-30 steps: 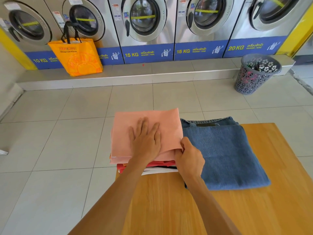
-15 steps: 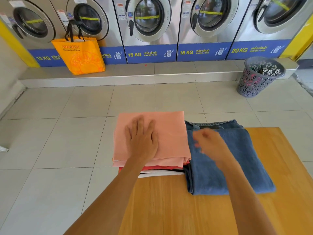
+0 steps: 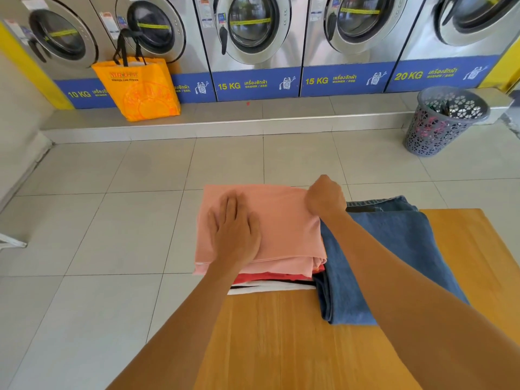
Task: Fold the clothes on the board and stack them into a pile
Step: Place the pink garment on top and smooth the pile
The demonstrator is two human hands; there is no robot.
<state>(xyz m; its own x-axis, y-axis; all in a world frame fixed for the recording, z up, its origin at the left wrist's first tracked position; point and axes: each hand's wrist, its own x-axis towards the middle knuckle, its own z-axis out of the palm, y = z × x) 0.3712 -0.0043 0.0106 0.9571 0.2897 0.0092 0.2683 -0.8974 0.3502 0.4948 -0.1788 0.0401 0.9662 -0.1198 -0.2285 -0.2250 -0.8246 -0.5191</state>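
**Far right corner of peach garment gripped**

The far right corner of the peach garment (image 3: 281, 220) is gripped by the curled right hand (image 3: 326, 198); the left hand (image 3: 235, 232) is pressed flat on it. It is laid atop the pile (image 3: 270, 280) at the wooden board's (image 3: 281, 333) far left, with the folded jeans (image 3: 394, 249) touching on the right.

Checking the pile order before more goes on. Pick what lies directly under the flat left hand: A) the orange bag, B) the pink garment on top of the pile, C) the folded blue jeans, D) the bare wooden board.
B: the left hand lies flat on the pink garment topping the pile, beside the jeans.
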